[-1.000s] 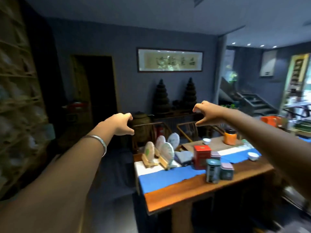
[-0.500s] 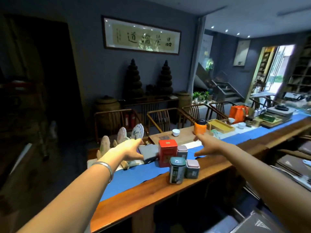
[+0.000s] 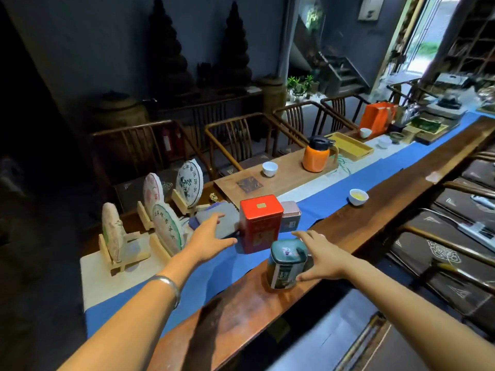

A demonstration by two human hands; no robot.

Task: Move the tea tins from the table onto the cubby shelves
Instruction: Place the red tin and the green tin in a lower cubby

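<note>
Two hands: both reach out over the desk [image 3: 348, 234], neither holding anything.
Left hand [image 3: 206, 241]: fingers spread and nearly straight, thumb pointing at the red tin [image 3: 259, 223], just beside its left face; a gap shows between thumb tip and tin. A silver bangle [image 3: 167, 286] sits on that wrist.
Right hand [image 3: 322, 259]: open wide, fingers above and thumb below, cupped at the right side of the green tin [image 3: 285, 265]. Whether it touches the tin I cannot tell.
Green tin: upright at the near edge of the desk, partly on bare wood, closest to the person.
Red tin: upright on the blue runner [image 3: 219, 263], just behind the green one.
Grey tin [image 3: 290, 216]: tucked just behind and to the right of the red tin.
Left end: four round paper-wrapped tea cakes [image 3: 166, 227] stand on wooden easels.
Further along: a white cup [image 3: 358, 196] on the runner, another small cup [image 3: 269, 168] and an orange flask [image 3: 316, 155] on a wooden tray [image 3: 284, 178].
Behind the desk: wooden chairs [image 3: 241, 135] in a row.
</note>
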